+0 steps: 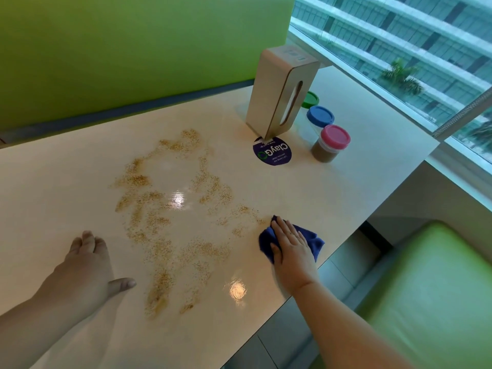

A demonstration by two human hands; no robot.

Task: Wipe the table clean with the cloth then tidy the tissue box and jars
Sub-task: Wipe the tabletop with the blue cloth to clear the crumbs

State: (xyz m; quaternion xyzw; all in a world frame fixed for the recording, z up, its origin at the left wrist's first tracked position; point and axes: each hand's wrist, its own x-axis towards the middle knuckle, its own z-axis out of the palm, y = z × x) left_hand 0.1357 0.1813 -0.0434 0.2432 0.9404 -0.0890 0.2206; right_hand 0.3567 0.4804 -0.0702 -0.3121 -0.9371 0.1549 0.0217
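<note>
My right hand (291,246), fingers straight, presses the crumpled dark blue cloth (315,242) near the tabletop's (66,182) right edge; my left hand (85,265) rests there, holding nothing.

Left hand (85,265): at 8 o'clock, palm down, thumb stuck out.
Right hand (291,246): at 4 o'clock, flat, fingers straight together.

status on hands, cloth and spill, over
Right hand flat on blue cloth. Left hand open, resting on table. Grains spread mid-table, unwiped. Tissue box, jars far side, clear.
</note>
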